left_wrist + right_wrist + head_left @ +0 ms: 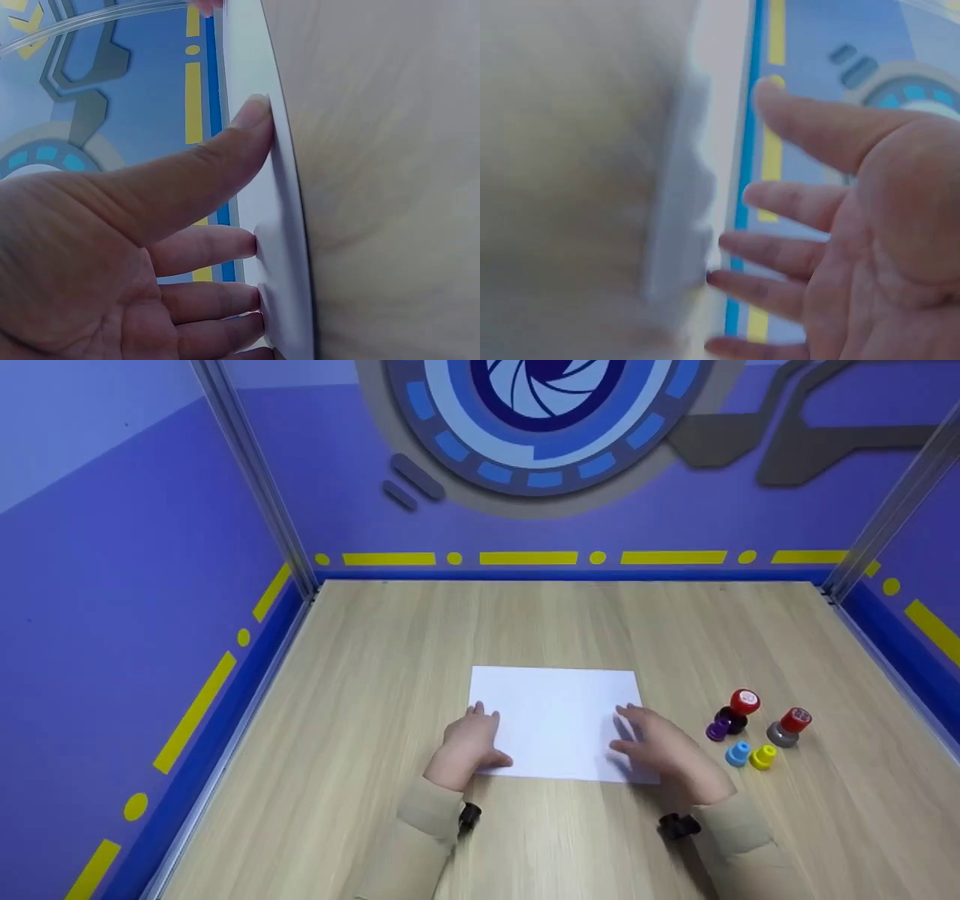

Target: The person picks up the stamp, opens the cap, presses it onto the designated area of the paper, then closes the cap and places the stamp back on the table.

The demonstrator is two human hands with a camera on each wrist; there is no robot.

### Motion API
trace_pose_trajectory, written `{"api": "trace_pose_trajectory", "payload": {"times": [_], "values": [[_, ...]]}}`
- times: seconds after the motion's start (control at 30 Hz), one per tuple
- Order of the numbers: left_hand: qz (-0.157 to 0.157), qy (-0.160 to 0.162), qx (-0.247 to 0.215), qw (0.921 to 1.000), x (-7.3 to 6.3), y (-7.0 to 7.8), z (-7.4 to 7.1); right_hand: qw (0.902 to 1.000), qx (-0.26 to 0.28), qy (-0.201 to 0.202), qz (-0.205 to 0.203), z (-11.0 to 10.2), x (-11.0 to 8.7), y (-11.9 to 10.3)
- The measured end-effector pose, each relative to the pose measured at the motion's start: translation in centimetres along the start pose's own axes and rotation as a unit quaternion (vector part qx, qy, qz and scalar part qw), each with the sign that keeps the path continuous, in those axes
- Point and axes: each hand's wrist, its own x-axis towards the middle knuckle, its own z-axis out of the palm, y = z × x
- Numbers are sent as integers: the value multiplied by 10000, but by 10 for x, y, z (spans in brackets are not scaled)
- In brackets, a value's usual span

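Note:
A white sheet of paper (559,720) lies flat on the wooden table. On its left edge rests my left hand (466,741), thumb and fingertips touching the paper (255,187), fingers spread and fairly straight. My right hand (660,746) hovers over the sheet's right edge with its fingers extended. In the right wrist view that hand (840,240) shows spread fingers, a gap between them and the blurred sheet, and nothing in the palm.
Right of the paper stand several small stamps: a red-topped one with a dark base (745,703), another red one with a grey base (795,721), a purple (718,728), a light blue (739,754) and a yellow one (763,757). Blue walls (337,495) enclose the table (360,660).

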Motion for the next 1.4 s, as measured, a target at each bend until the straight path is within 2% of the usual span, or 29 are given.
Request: {"api": "trace_pose_trajectory", "payload": {"times": [0.17, 0.33, 0.43, 0.57, 0.7, 0.87, 1.0, 1.1, 1.4], "values": [[8, 19, -76, 10000, -1, -1, -1, 9950, 896, 411, -186, -35, -12, 7], [38, 23, -128, 9999, -2, -2, 0, 9826, 1408, 1170, -318, -57, -35, 28], [33, 13, -139, 9999, -2, -2, 1, 9715, 1755, 1587, -171, -66, -50, 46], [38, 36, -145, 9999, -2, -2, 2, 9596, 2122, 1793, 438, -77, -66, 71], [76, 46, -113, 9999, -1, -2, 2, 9586, 1954, 1805, 1014, -83, -78, 93], [45, 9, -89, 9999, -1, -1, 1, 9571, 1887, 1745, 1336, -83, -87, 117], [-2, -31, -61, 10000, 0, -1, 1, 9600, 1779, 1246, 1765, -78, -87, 134], [1, -28, -63, 10000, -1, -1, 1, 9586, 1699, 895, 2105, -73, -85, 143], [25, 14, -57, 10000, -1, -2, 2, 9575, 1784, 635, 2178, -66, -84, 159]]}}
